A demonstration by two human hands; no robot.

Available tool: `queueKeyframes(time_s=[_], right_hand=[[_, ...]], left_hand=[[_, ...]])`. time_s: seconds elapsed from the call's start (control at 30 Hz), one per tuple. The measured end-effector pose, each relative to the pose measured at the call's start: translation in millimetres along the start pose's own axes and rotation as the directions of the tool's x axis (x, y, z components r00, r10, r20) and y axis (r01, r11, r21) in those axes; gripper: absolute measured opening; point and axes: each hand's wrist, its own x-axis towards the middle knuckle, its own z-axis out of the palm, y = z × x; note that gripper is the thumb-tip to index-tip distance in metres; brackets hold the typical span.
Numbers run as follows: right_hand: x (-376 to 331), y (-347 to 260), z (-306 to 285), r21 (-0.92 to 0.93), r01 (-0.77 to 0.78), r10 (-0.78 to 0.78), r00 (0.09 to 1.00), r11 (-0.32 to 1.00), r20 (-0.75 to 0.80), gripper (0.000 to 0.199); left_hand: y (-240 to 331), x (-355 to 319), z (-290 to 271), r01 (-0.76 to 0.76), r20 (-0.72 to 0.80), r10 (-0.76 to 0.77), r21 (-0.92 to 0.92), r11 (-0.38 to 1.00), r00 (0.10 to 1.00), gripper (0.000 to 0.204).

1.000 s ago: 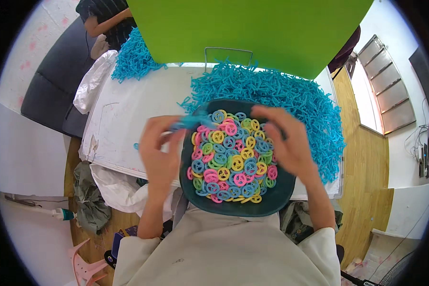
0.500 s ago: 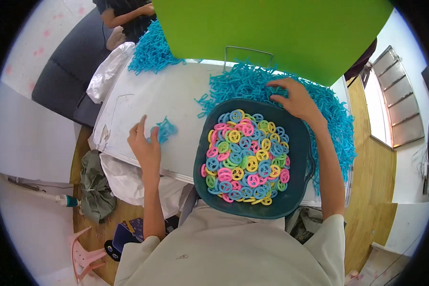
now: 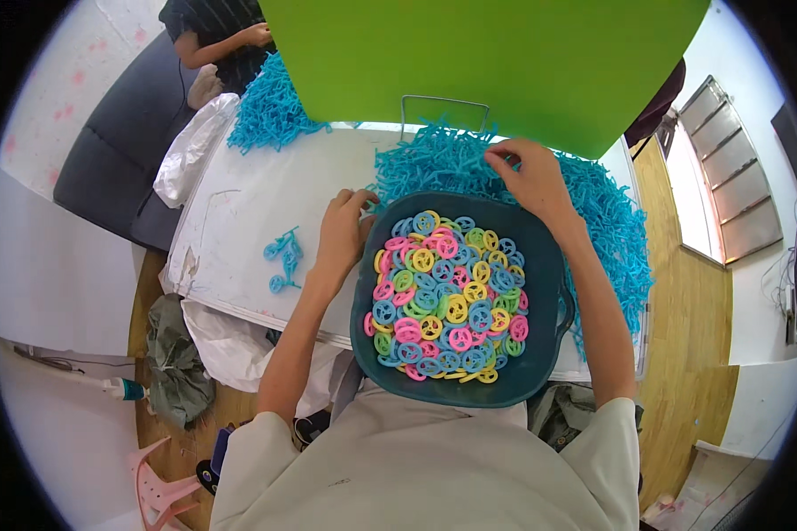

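A dark teal basin [image 3: 545,265] rests at the table's near edge, full of several small pink, yellow, blue and green plastic rings [image 3: 447,296]. My left hand [image 3: 345,232] lies against the basin's left rim, fingers curled toward the blue pile. My right hand [image 3: 527,177] reaches over the basin's far rim into a heap of blue plastic sprue pieces [image 3: 611,221], fingers pinching among them; whether it holds one is unclear. A small blue sprue piece [image 3: 283,257] lies alone on the white table [image 3: 257,195], to the left of my left hand.
A green board [image 3: 487,62] stands upright behind the table, with a wire frame [image 3: 444,111] at its foot. A second blue heap [image 3: 270,111] lies far left, near another person's arm [image 3: 230,40]. Crumpled white plastic [image 3: 190,150], a grey sofa and wooden floor surround the table.
My left hand left a blue sprue piece on the table at the left and came back to the basin's rim. My right hand moved further into the blue heap.
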Motion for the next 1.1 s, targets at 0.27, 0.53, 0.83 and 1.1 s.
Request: queueKeyframes(time_s=[0.27,0.53,0.83,1.1], right_hand=[[-26,-28,-19,0.246,-0.090,0.137,0.974,0.965,-0.182,0.017],[-47,-63,-21,0.565,0.019,0.116,0.973,0.825,-0.201,0.012],[-56,-43,-26,0.588,-0.148,0.355,0.900,0.795,-0.254,0.011],[-77,-52,-31,0.813,-0.172,0.377,0.924,0.556,-0.063,0.017]], left_hand=[[60,13,-31,0.089,-0.029,-0.113,-0.429,0.899,0.993,0.032],[124,41,-9,0.096,0.239,0.047,-0.555,0.826,0.970,0.041],[99,70,10,-0.037,0.117,0.108,-0.488,0.872,0.987,0.027],[136,48,3,0.161,0.295,0.063,-0.675,0.720,0.953,0.028]])
